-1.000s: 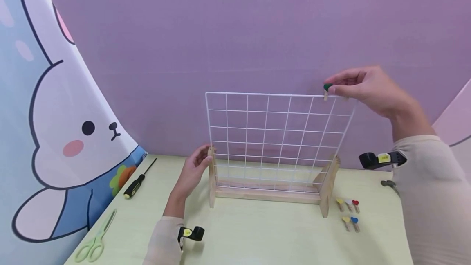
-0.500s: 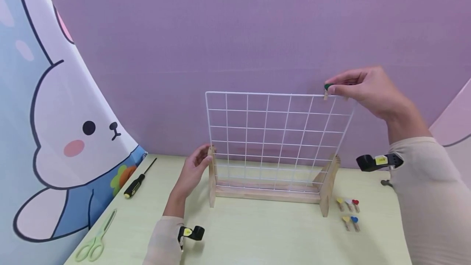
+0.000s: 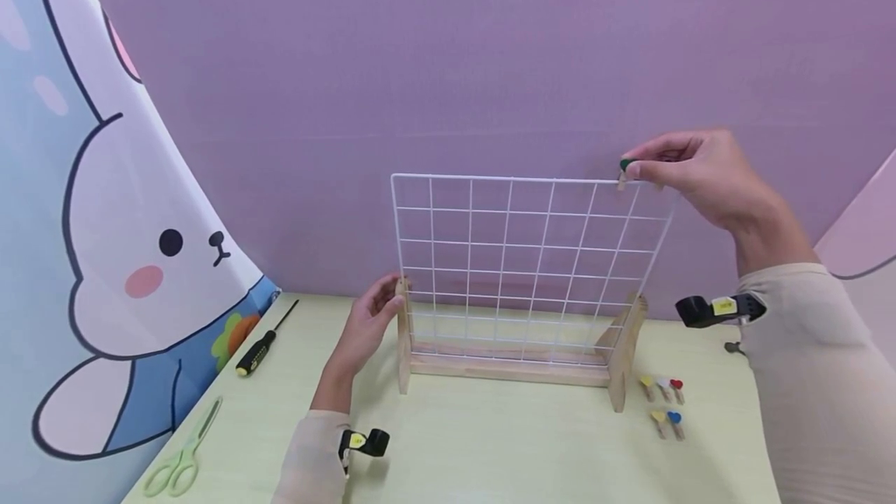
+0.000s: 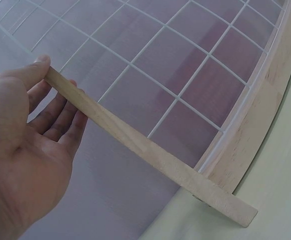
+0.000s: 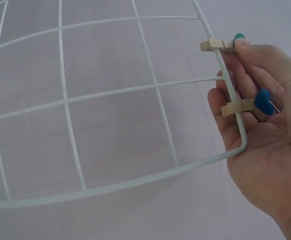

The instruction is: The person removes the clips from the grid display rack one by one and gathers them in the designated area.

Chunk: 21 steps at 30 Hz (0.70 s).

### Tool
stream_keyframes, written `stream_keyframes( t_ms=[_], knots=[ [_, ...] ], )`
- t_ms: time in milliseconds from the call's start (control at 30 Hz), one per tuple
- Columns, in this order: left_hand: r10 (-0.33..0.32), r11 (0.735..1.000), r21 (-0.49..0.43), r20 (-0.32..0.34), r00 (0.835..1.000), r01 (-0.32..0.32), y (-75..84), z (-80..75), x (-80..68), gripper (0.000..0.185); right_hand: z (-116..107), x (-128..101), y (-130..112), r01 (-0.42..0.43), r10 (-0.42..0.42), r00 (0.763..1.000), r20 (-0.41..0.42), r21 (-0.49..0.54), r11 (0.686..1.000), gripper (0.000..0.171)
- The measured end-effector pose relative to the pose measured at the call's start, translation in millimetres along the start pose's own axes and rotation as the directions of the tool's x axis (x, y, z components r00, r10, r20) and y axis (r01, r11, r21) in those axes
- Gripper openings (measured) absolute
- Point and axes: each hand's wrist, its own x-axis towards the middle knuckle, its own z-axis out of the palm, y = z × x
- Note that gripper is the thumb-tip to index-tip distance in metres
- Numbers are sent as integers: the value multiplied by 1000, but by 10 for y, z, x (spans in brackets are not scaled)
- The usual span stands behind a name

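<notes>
**A:** Green-headed wooden clip (image 3: 622, 172) — where does it sit?

**B:** On the top wire of the white wire grid panel (image 3: 532, 267), near its upper right corner, right of centre in the head view. The right hand (image 3: 700, 173) pinches it between thumb and forefinger. The right wrist view shows it as the clip (image 5: 220, 44) astride the edge wire, with a blue-headed clip (image 5: 245, 103) on the same wire just beside it, in front of the curled fingers (image 5: 235, 80).

**A:** And the other hand?

**B:** The left hand (image 3: 367, 325) is at the lower left of the panel, fingers relaxed and fairly straight, thumb tip pressed on the wooden upright (image 4: 135, 142) of the stand; it grips nothing. The wooden stand (image 3: 511, 368) holds the panel upright on the pale green surface (image 3: 490, 449).

**A:** What lies around it?

**B:** Five spare clips (image 3: 663, 403) with yellow, red and blue heads lie just right of the stand's right foot. A screwdriver (image 3: 260, 347) with a black and yellow handle lies well to the left, and light green scissors (image 3: 180, 463) at the lower left. A bunny-print backdrop (image 3: 140, 255) fills the left side; a purple wall (image 3: 448, 61) stands behind.
</notes>
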Motion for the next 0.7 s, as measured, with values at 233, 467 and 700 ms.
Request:
stream_keyframes(
  t_ms=[233, 467, 700],
  knots=[
    [-3, 1000, -6, 4, 1000, 3, -3, -3, 9, 48, -80, -17, -98, 33, -32, 999, -40, 21, 999, 18],
    [-8, 1000, -9, 4, 1000, 8, -4, -13, 10, 47, -135, -67, -186, 54, -52, 997, -52, 29, 998, 23],
    [-10, 1000, -17, 4, 1000, 10, -21, -2, 7, 46, -239, -198, -172, 59, -62, 995, -81, -35, 998, 27]
  ],
)
